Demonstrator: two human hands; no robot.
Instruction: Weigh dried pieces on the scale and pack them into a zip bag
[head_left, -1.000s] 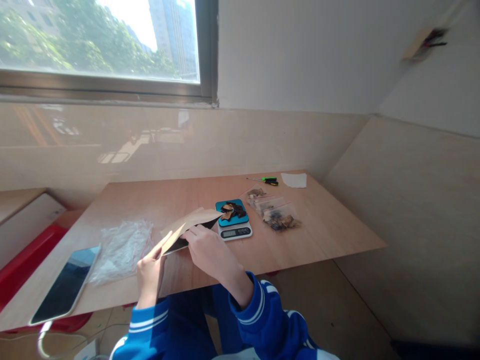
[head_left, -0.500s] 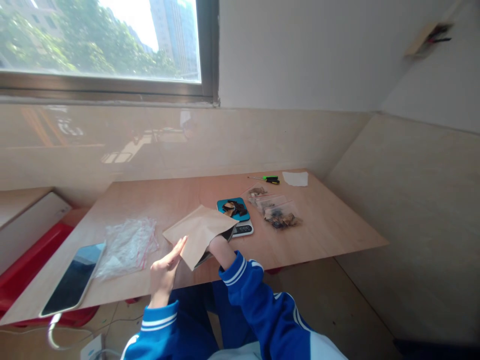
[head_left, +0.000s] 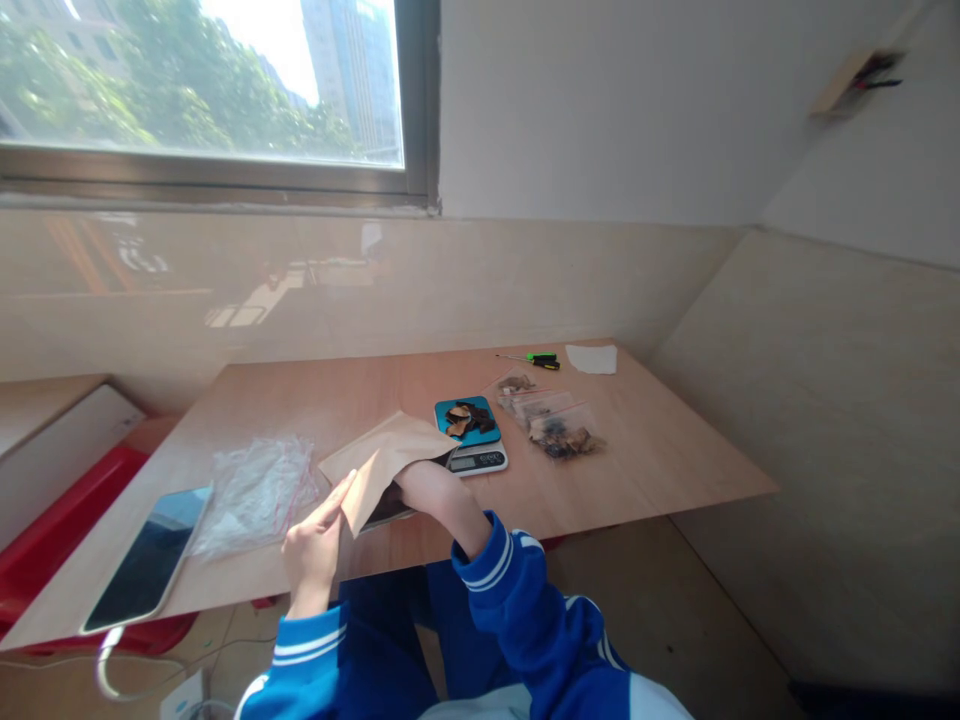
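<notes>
A brown kraft paper envelope lies nearly flat in the air above the wooden tabletop, and my right hand is pushed inside it up to the wrist, so the fingers are hidden. Only my right forearm shows. My left hand pinches the envelope's near edge between thumb and fingers. Just beyond the envelope stands a digital kitchen scale with a teal top, carrying dark and tan dried pieces. A dark layer shows under the envelope's lower edge.
Zip bags of dried pieces lie right of the scale. Behind them are a green-handled screwdriver and white paper. A crumpled clear plastic bag and a tablet lie at left, beside a red tray.
My right forearm has slid further left and deeper into the envelope. The envelope has moved left and now lies flatter. My left hand has dropped slightly, still at its edge.
</notes>
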